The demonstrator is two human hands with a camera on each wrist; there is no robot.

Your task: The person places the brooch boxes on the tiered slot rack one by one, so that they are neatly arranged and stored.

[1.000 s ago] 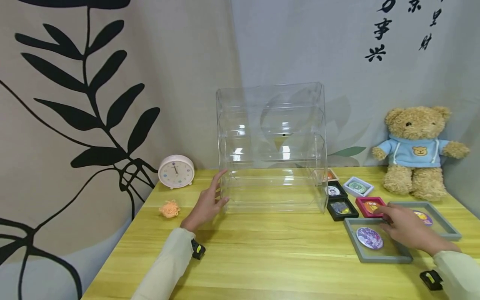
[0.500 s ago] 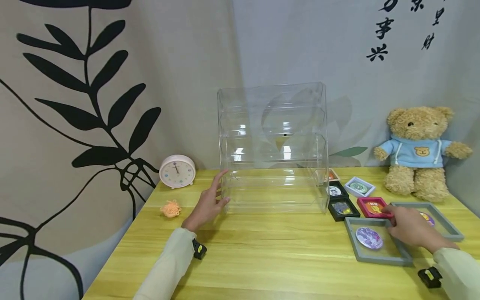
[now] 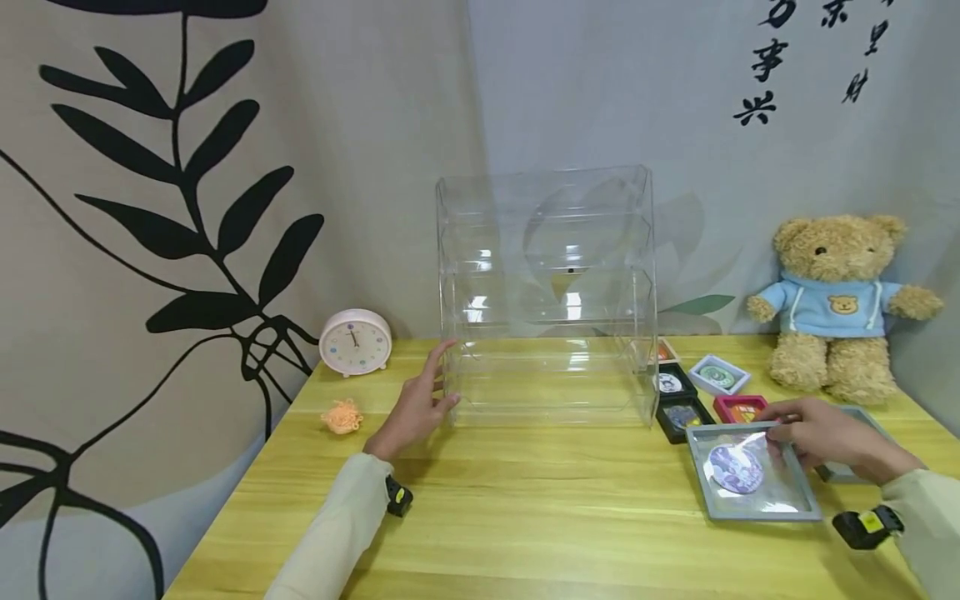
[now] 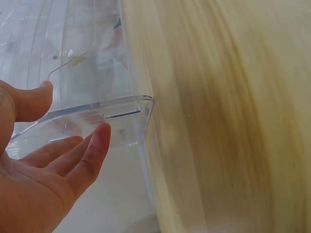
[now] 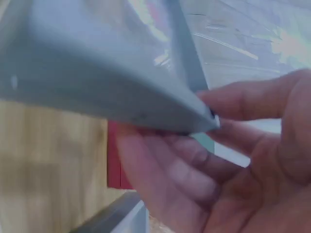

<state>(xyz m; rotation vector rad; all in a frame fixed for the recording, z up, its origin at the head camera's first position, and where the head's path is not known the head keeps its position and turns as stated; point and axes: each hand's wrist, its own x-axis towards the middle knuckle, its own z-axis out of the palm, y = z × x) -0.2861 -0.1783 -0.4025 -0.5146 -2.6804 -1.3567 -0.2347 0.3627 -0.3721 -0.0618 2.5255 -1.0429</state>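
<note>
My right hand (image 3: 836, 437) pinches the right rim of a square grey-framed clear display case (image 3: 776, 479) with a round purple badge (image 3: 737, 469) inside. The case is raised and tilted off the table; in the right wrist view my thumb and fingers hold a corner of its grey frame (image 5: 112, 82). My left hand (image 3: 416, 408) is at the left side of a tall clear plastic rack (image 3: 540, 392). In the left wrist view, thumb and fairly straight fingers lie on either side of the rack's edge (image 4: 107, 103); firm contact cannot be told.
Beside the rack lie black frames (image 3: 684, 414), a white frame (image 3: 717, 374) and a red frame (image 3: 738, 408). Another grey frame (image 3: 840, 473) is partly behind my right hand. A teddy bear (image 3: 836, 308), a clock (image 3: 355, 342) and an orange tangle (image 3: 342, 417) stand around.
The grey-framed case, flat on the table before, is now lifted and tilted in my right hand. That hand has moved from beside the red frame onto its rim. The left hand stays put.
</note>
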